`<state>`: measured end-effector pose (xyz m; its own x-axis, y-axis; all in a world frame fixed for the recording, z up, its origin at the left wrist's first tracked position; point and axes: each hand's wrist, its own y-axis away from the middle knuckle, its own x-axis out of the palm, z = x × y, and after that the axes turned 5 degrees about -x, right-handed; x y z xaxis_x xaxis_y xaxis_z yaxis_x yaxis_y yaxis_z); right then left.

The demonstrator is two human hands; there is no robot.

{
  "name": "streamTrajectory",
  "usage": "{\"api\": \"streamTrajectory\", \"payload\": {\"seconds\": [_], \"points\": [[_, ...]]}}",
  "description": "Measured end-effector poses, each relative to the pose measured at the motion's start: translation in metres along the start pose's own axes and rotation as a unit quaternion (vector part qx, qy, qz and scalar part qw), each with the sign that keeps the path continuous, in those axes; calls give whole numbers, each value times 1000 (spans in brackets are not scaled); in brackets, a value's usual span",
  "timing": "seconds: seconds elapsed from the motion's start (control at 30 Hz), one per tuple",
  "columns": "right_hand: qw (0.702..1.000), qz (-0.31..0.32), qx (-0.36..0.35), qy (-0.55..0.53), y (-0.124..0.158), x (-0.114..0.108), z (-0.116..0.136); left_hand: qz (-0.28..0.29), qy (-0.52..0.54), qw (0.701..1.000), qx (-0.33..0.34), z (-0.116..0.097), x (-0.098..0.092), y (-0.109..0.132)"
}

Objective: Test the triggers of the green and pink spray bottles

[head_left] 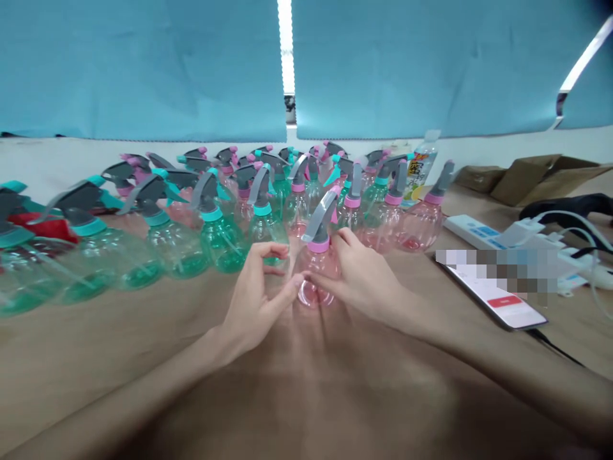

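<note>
A clear pink spray bottle with a pink collar and a grey trigger head stands upright on the table in front of me. My right hand curls around its right side, the thumb across the front and the other fingers partly hidden behind. On the left, my left hand has its fingers apart and bent, its thumb tip at the bottle's near left side. Just beyond that hand stands a green spray bottle with a turquoise collar.
Several more green and pink spray bottles crowd the wooden table behind and to the left. At right lie a phone with a cable, a white power strip with plugs, and a cardboard box. A labelled drink bottle stands at the back.
</note>
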<state>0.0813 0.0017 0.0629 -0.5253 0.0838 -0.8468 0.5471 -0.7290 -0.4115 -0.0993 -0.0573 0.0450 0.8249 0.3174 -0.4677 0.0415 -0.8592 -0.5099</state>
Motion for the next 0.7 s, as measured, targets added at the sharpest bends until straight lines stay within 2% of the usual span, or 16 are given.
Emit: {"api": "streamTrajectory", "payload": {"seconds": [0.13,0.3,0.47,0.6,0.7], "points": [[997,-23,-51,-43,19,5,14,71,-11,997,-15,-26,-9,-11],[988,-14,-89,-123,32,23,38,94,21,993,-71,-49,-13,-13],[976,-33,-132,-170,31,39,45,71,35,994,-71,-47,-19,-12],[955,32,-177,-237,27,47,29,60,47,994,-75,-37,-25,-15],[960,61,-177,-210,27,53,8,35,34,997,-58,-26,-30,-22]]}}
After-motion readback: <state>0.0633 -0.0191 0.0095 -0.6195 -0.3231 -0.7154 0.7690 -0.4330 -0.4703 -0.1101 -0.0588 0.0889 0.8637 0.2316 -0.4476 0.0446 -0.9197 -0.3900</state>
